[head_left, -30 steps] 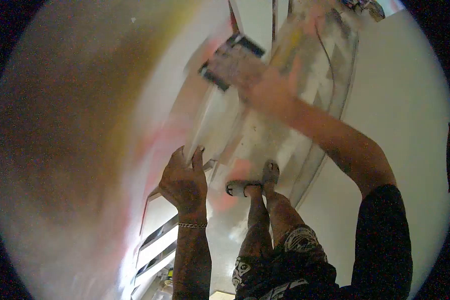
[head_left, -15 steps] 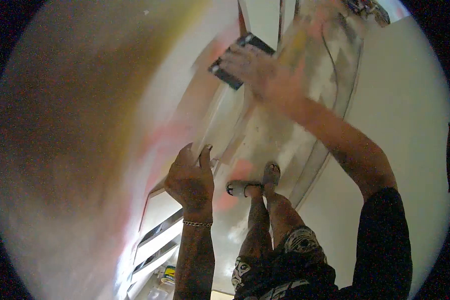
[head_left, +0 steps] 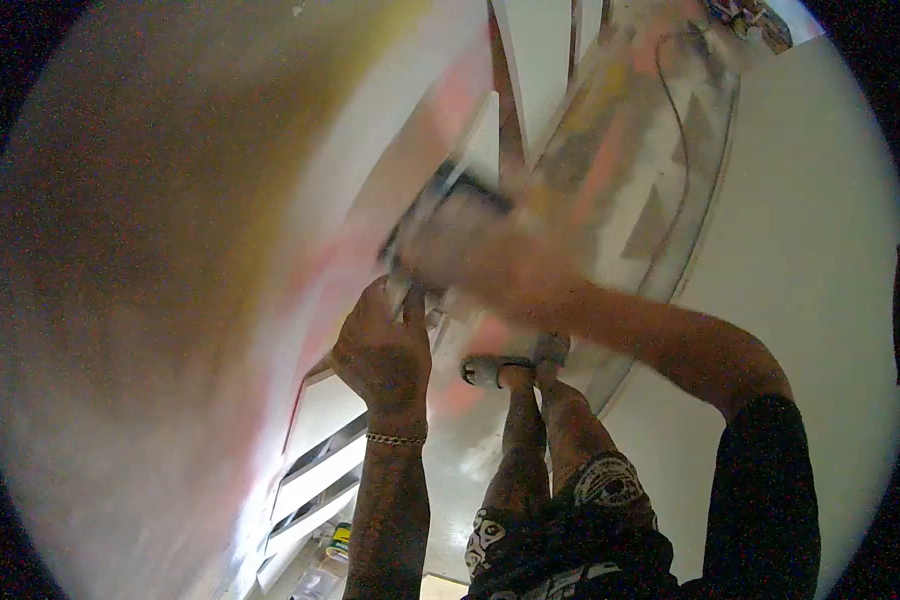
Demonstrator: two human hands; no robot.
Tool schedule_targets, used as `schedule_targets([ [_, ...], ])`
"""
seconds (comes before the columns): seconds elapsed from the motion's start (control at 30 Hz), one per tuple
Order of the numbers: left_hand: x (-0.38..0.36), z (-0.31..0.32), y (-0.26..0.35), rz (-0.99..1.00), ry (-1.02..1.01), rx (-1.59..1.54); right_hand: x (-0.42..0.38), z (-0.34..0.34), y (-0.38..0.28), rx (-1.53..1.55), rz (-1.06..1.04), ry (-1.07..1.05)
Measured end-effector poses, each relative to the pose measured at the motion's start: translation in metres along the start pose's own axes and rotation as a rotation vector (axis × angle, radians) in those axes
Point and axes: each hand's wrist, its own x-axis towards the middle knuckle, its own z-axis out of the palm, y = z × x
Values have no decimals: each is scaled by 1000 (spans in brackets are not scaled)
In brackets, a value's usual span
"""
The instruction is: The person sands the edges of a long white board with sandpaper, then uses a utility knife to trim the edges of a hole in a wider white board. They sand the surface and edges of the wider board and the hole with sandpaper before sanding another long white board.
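My left hand [head_left: 382,345] has its thumb and fingers closed on the near end of a long, narrow white board [head_left: 484,130], which slants away up and to the right. Pressed flat on the board is a dark rectangular sanding block [head_left: 484,190], gripped from above by my right hand [head_left: 465,245]. Motion smears this hand and the block. The block lies just beyond my left fingertips and covers the middle of the board. The board's far end shows past the block.
More white boards [head_left: 540,70] stand at the top. White slats [head_left: 315,470] lie at lower left, near a yellow-labelled container [head_left: 340,540]. A cable [head_left: 683,160] runs along the paint-stained floor [head_left: 610,190]. My sandalled feet [head_left: 485,370] are below. A pale wall [head_left: 790,250] rises on the right.
My right hand has drawn the sanding block along the board from its far part down toward my left hand. My left hand stays nearly still on the board.
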Motion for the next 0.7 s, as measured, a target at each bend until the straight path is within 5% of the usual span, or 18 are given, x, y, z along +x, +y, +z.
schedule_targets([
  [0.13, 0, 2, -6, -1, -12, -31, 16, -5, 15, -186, -75, -49],
  [0.23, -10, 10, -21, 29, 26, -33, 23, 1, 57, -44, 131, 144],
  [0.43, -8, 4, -24, 26, -32, -27, 7, 26, 46, 285, 361, 149],
  [0.5, -10, 8, -32, 20, 2, -45, 18, -4, 58, -596, 303, 332],
  [0.6, -3, 5, -15, 37, 51, 8, 20, -29, 76, -313, 502, 634],
  [0.7, 3, 4, -3, 33, 40, 7, 10, -22, 89, -259, 480, 779],
])
